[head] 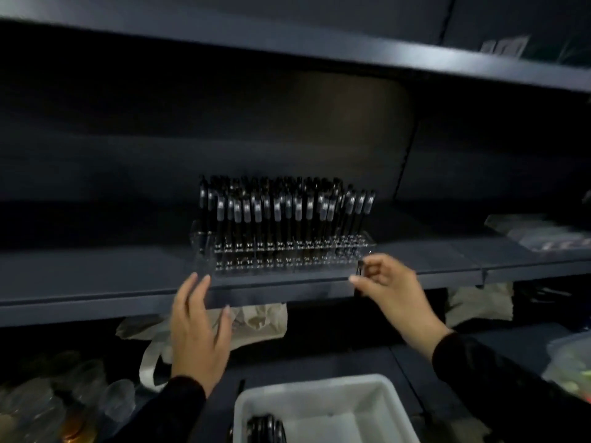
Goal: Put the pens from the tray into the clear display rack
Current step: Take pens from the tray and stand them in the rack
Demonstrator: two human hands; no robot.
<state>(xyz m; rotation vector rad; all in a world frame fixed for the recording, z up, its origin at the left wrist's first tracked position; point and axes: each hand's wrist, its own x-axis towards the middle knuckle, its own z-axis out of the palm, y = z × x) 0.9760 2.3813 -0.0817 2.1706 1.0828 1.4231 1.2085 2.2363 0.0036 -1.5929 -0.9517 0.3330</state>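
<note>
The left hand (198,330) is raised with its back to the camera, fingers straight and slightly spread, fingertips (204,279) at the front edge of the shelf (96,282). The right hand (388,284) reaches in from the right, thumb and curled fingers pinching a dark pen (359,276) held upright at that same front edge. Both forearms wear dark sleeves.

No legible txt; upper-shelf tag (504,46) too blurred.
</note>
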